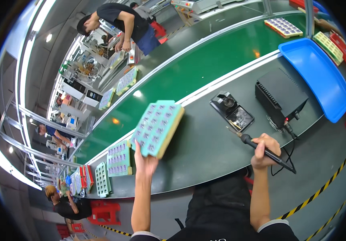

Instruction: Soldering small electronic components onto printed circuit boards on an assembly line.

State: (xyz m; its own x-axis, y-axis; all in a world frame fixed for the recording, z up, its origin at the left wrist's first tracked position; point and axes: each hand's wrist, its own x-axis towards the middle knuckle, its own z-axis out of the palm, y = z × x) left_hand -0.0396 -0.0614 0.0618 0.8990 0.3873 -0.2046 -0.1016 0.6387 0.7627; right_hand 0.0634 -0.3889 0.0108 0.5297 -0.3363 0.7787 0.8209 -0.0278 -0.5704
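My left hand grips the near end of a light-green tray with a yellow base, lifted and tilted above the bench. Rows of small dark-and-white parts sit in its pockets. A soldering iron is in my closed right hand, its tip pointing up and left toward a black soldering-iron stand. Beyond the stand's right side is a black soldering station with a small red light. A cord hangs below the iron. Another filled green tray lies on the bench left of my left hand.
A green conveyor belt runs behind the bench, carrying a tray at the far right. An empty blue bin stands on the right. Stacked trays and red ones line the left end. Other people work across the belt and at far left.
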